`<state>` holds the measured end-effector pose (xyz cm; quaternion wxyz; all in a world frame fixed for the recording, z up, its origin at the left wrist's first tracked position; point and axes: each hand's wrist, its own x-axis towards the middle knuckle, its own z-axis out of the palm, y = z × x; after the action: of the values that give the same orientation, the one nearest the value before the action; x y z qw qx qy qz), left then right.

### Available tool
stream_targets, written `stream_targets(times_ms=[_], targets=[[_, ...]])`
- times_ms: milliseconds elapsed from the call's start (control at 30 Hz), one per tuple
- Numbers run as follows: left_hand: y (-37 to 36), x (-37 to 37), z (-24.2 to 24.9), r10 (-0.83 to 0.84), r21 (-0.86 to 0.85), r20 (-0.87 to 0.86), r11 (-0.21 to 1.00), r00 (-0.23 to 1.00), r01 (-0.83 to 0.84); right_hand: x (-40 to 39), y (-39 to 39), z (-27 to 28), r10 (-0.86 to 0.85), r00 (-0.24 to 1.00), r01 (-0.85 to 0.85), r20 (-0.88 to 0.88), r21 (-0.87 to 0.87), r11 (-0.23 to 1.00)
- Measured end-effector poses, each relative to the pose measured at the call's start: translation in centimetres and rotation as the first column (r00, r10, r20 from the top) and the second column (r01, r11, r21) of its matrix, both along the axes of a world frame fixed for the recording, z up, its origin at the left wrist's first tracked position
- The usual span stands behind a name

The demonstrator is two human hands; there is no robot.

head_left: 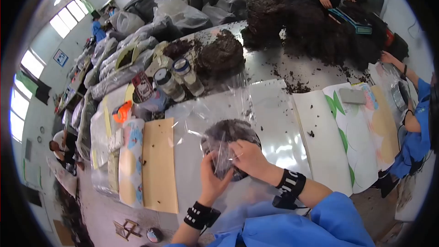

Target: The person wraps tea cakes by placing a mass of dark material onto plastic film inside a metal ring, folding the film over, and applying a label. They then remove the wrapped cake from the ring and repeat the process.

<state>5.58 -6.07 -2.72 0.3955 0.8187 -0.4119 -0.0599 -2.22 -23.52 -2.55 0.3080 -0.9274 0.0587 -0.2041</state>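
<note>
Found an orange tape dispenser (122, 112) at the left of the worktop (264, 66), apart from both hands. Next, noted a tan sheet (159, 164) with dark specks on it and, farther back, two lidded jars (169, 84) side by side. Had the left hand (214, 180) at the near left side of a clear plastic bag (223, 155), fingers part-open, with the bag cupped between fingertips and thumb. Located the bag in front of the torso, over the near edge of a round dark bundle (238, 130); could not tell how much of the bundle lay inside. Had the right hand (249, 155) on the right of the bag, fingers nearly closed, with gathered film apparently pinched at the tips.

Judged likely to split or stretch the thin film by pulling too hard with the right fingers against the left. Judged likely to lose the gather through a slack right pinch, and to let the bag tilt and shed dark matter through a loose left cup. At right, noted loose dark crumbs (311, 134) on a white sheet (301, 110); risked picking up stray crumbs by dragging the bag that way
</note>
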Motion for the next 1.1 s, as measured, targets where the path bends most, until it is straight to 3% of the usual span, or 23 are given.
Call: stream_targets(times_ms=[67, 133, 200, 267, 333, 400, 433, 467, 500, 533, 567, 600, 633, 667, 700, 800, 833, 867, 900, 933, 967, 1067, 1100], targets=[[0.6, 0.7, 0.9, 0.126, -0.194, 0.146, 0.976, 0.981, -0.096, 0.2, 0.0, -0.3, 0.003, 0.994, -0.006, -0.108, -0.03, 1.0], [-0.8, 2.3, 0.9, 0.187, -0.189, 0.169, 0.97, 0.968, -0.154, 0.4, 0.0, -0.2, -0.011, 0.99, 0.009, -0.139, -0.014, 1.0], [-3.6, 3.7, 2.1, -0.101, -0.042, 0.016, 0.994, 0.995, 0.101, 0.8, -0.8, 0.1, 0.15, 0.984, -0.157, -0.101, -0.068, 0.985], [-4.8, 3.4, 3.2, -0.184, 0.024, 0.174, 0.983, 0.967, 0.183, -0.4, -2.1, 1.7, 0.192, 0.957, -0.19, -0.216, 0.027, 0.981], [-4.3, 3.4, 2.2, -0.219, 0.153, 0.289, 0.972, 0.932, 0.18, -2.9, -3.4, 1.8, 0.27, 0.932, -0.299, 0.243, 0.091, 0.95], [-5.0, 3.2, 2.5, -0.16, 0.111, 0.277, 0.985, 0.947, 0.134, -4.9, -5.7, -0.2, 0.143, 0.91, -0.143, 0.39, -0.03, 0.989], [-5.2, 3.1, 2.2, -0.154, 0.099, 0.279, 0.986, 0.948, 0.131, -5.1, -5.3, -3.7, -0.273, 0.858, 0.198, 0.435, 0.211, 0.957], [-5.3, 3.0, 2.1, -0.159, 0.095, 0.276, 0.986, 0.948, 0.138, -3.8, -5.6, -3.4, -0.275, 0.859, 0.199, 0.431, 0.213, 0.957], [-5.5, 3.0, 2.4, -0.159, 0.108, 0.25, 0.985, 0.955, 0.136, -1.2, -5.7, -2.7, -0.413, 0.846, 0.131, 0.337, 0.62, 0.774], [-5.3, 3.0, 2.2, -0.171, 0.118, 0.244, 0.982, 0.955, 0.145, 1.4, -5.7, -2.0, -0.501, 0.843, 0.047, 0.194, 0.903, 0.428], [-5.1, 3.0, 2.1, -0.18, 0.123, 0.242, 0.98, 0.953, 0.154, 2.9, -5.6, -1.7, -0.517, 0.855, -0.044, 0.036, 0.999, -0.003], [-5.1, 3.4, 2.1, -0.177, 0.117, 0.251, 0.981, 0.952, 0.151, 3.2, -5.4, -0.4, -0.511, 0.858, -0.053, 0.046, 0.999, 0.001], [-4.6, 3.4, 1.7, -0.165, 0.117, 0.257, 0.983, 0.952, 0.139, 2.9, -4.6, 1.3, -0.261, 0.909, -0.092, 0.325, 0.769, 0.633], [-4.0, 3.3, 1.0, -0.087, -0.074, 0.119, 0.993, 0.989, 0.096, 2.7, -4.1, 2.3, 0.114, 0.917, -0.197, 0.383, 0.185, 0.963], [-4.1, 3.3, 0.9, -0.035, -0.264, -0.033, 0.964, 0.999, 0.025, 2.7, -4.0, 2.0, 0.13, 0.914, -0.21, 0.384, 0.174, 0.962], [-5.1, 2.9, 2.4, -0.095, -0.387, -0.328, 0.921, 0.94, -0.042, 0.4, -4.1, 0.1, 0.177, 0.944, -0.218, 0.28, 0.124, 0.968], [-4.4, 3.7, 1.2, -0.149, -0.201, -0.07, 0.971, 0.986, 0.132, 0.0, -4.3, -0.3, 0.199, 0.959, -0.227, 0.203, 0.128, 0.965], [-4.5, 4.0, 1.0, -0.13, -0.234, -0.058, 0.966, 0.99, 0.113, 1.0, -5.2, -0.5, 0.222, 0.962, -0.24, 0.157, 0.103, 0.965], [-4.3, 4.4, 1.0, -0.211, -0.168, 0.086, 0.96, 0.974, 0.223, 1.7, -4.5, -1.0, 0.08, 0.93, -0.192, 0.359, 0.287, 0.939], [-4.0, 4.6, 0.9, -0.288, -0.076, 0.22, 0.948, 0.932, 0.31, 3.0, -4.5, -1.2, 0.116, 0.92, -0.223, 0.376, 0.257, 0.94], [-4.1, 4.5, 0.9, -0.261, -0.103, 0.208, 0.952, 0.943, 0.287, 4.4, -3.7, 0.6, -0.135, 0.864, -0.086, 0.486, 0.405, 0.91], [-4.6, 3.5, 0.8, -0.06, -0.412, -0.013, 0.91, 0.998, 0.049, 3.5, -2.8, 2.1, -0.189, 0.907, -0.048, 0.377, 0.536, 0.843], [-4.7, 3.0, 0.8, -0.015, -0.499, -0.123, 0.865, 0.992, -0.049, 2.8, -4.1, 1.9, 0.055, 0.961, -0.144, 0.27, 0.325, 0.935]])
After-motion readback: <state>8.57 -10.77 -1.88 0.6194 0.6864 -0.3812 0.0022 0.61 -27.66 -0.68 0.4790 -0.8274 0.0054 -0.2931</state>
